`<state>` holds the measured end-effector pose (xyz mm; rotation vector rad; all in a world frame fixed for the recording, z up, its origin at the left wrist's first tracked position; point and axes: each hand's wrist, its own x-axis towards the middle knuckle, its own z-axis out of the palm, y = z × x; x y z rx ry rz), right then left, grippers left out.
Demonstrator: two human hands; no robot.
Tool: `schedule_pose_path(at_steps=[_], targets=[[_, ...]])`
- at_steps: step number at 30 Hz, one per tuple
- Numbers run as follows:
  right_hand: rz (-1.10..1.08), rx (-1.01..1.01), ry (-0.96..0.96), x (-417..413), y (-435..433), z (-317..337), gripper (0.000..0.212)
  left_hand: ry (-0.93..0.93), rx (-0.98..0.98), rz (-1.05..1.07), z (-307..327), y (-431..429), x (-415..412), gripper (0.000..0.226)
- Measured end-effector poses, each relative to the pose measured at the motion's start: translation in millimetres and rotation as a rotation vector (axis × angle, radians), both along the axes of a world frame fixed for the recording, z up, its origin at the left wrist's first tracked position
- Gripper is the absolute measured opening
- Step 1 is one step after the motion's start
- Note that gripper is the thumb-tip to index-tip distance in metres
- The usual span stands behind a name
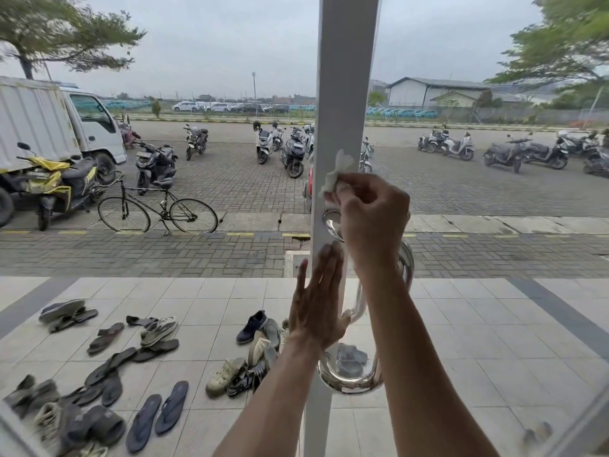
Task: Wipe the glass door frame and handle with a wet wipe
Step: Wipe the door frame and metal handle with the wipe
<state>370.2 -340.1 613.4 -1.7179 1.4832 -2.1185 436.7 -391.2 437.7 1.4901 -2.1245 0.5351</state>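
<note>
Both forearms are bare, with no sleeves, gloves, rings or watch on the left hand [318, 301] or right hand [372, 219].

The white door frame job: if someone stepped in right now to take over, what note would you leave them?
Right hand: closed on the crumpled white wet wipe, pressing it to the tall white metal door frame just above the curved chrome handle.
Left hand: open, palm flat against the frame lower down, apparently steadying the door, holding nothing.
Done: cannot tell how much of the frame is already wiped.
Left: probably the rest of the frame, then the chrome handle, which the wipe is not touching now.
</note>
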Motion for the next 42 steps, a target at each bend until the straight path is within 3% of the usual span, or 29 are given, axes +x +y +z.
schedule_pose_path(at_steps=[1, 4, 8, 11, 14, 16, 21, 30, 34, 37, 42], targets=[[-0.154, 0.059, 0.194, -1, 2, 4, 0.012, -0.006, 0.007, -0.001, 1, 1, -1, 0.096], [-0.304, 0.227, 0.543, -3, -3, 0, 0.012, -0.032, 0.065, 0.028, 0, 0, -4, 0.096], [-0.306, 0.240, 0.766, 16, -13, -13, 0.005, 0.025, 0.072, -0.037, 4, 6, -3, 0.071], [-0.283, 0.225, 0.919, 25, -12, -21, 0.006, 0.120, -0.052, -0.075, 13, 15, -3, 0.053], [-0.239, 0.275, 1.114, 28, -5, -29, 0.005, 0.029, -0.046, -0.012, 13, 13, 0, 0.054], [-0.231, 0.241, 1.080, 23, -7, -26, 0.005, -0.065, -0.031, 0.038, 9, 8, 2, 0.065], [-0.251, 0.192, 0.793, 19, -12, -11, 0.004, -0.071, 0.041, 0.015, 3, 2, -3, 0.091], [-0.187, 0.529, 0.283, -17, -37, 14, 0.038, -0.004, -0.032, 0.025, 2, 5, -1, 0.128], [-0.063, 0.642, 0.333, -38, -33, 16, 0.024, 0.015, -0.017, 0.040, 2, 8, -6, 0.128], [0.029, 0.548, 0.401, -47, -19, 17, 0.017, 0.015, -0.019, 0.047, 1, 8, -7, 0.127], [-0.199, 0.309, 0.640, -17, -13, 3, 0.023, 0.006, 0.048, 0.057, 0, 5, -10, 0.117]])
